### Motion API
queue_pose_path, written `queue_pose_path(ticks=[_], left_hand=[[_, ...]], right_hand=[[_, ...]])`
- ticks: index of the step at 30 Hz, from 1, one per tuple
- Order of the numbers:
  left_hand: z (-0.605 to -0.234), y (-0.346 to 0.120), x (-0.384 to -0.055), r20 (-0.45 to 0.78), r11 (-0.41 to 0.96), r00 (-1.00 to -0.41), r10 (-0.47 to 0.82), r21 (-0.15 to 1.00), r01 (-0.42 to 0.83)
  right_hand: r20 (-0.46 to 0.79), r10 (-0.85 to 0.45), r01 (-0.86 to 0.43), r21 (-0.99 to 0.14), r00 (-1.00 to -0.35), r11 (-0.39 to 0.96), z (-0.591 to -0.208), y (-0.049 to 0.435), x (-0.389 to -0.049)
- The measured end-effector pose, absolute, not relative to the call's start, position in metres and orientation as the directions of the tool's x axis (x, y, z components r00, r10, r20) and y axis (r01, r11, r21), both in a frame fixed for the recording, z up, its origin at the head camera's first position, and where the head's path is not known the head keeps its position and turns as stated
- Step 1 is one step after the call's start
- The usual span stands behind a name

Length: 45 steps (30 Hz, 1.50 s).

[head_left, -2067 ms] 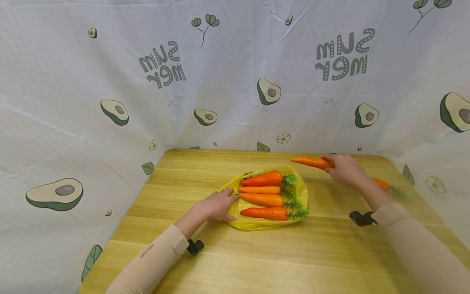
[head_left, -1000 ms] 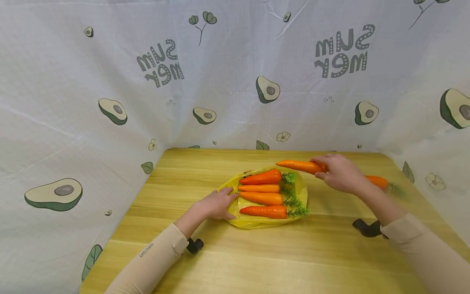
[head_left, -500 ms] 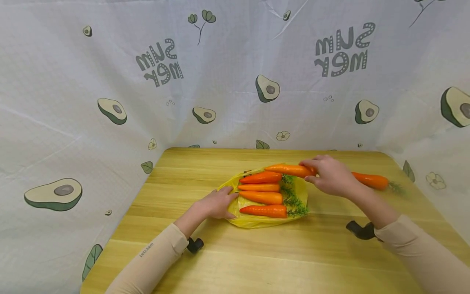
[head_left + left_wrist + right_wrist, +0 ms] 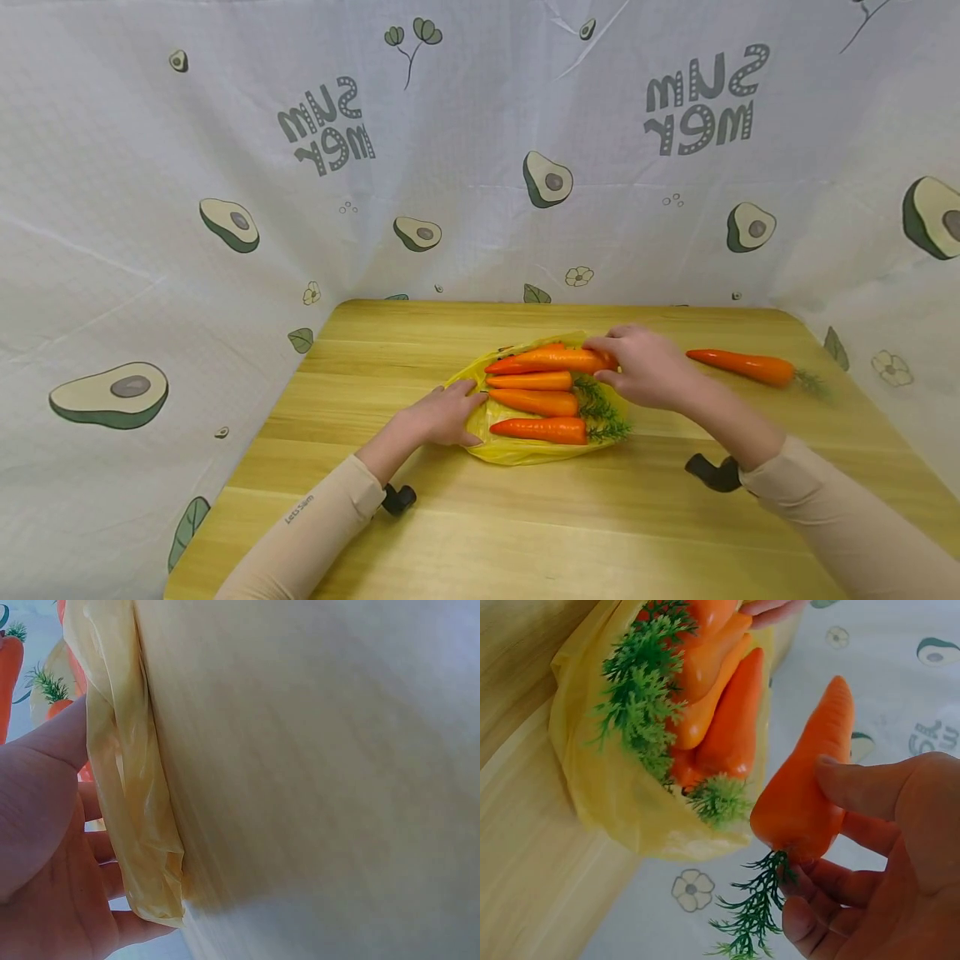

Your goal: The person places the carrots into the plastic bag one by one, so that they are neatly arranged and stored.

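An orange carrot [image 4: 558, 360] with a green frond [image 4: 754, 907] is held by my right hand [image 4: 648, 367], thumb and fingers round its thick end. In the head view it overlaps the back of a yellow plastic bag [image 4: 517, 457], covering most of the rearmost carrot in it. Several carrots [image 4: 543, 431] lie side by side in the bag, tips left and fronds right. My left hand [image 4: 444, 417] rests at the bag's left edge, fingers spread. In the left wrist view the bag's film [image 4: 131, 780] passes in front of those fingers.
One more carrot [image 4: 742, 367] lies on the wooden table [image 4: 525, 533] at the right, its frond toward the right edge. A white curtain with avocado prints [image 4: 480, 150] hangs behind and beside the table. Black wrist cameras [image 4: 399, 500] jut out under both sleeves.
My right hand has brought the carrot leftward and down from the right, over the back of the bag. The lone carrot behind the arm is now uncovered. My left hand has stayed in place.
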<state>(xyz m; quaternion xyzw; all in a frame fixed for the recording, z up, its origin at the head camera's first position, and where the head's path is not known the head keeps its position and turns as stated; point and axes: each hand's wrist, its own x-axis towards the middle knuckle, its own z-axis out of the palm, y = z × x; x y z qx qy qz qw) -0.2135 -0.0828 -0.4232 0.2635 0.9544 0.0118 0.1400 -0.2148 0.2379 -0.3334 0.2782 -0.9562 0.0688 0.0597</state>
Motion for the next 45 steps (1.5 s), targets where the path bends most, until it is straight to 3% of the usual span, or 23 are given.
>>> queue_pose_path(ticks=[13,45], left_hand=[[-0.427,-0.085,-0.216,-0.252,0.855,-0.818,0.516,0.102,0.508],[-0.425,-0.083,-0.216,-0.26,0.856,-0.817,0.514,0.1,0.507]], right_hand=[[0.156,-0.574,-0.583,-0.016,-0.804,0.812,-0.34,0.213,-0.212],[0.173,-0.573,-0.577,0.031,-0.801,0.816,-0.385,0.188,-0.228]])
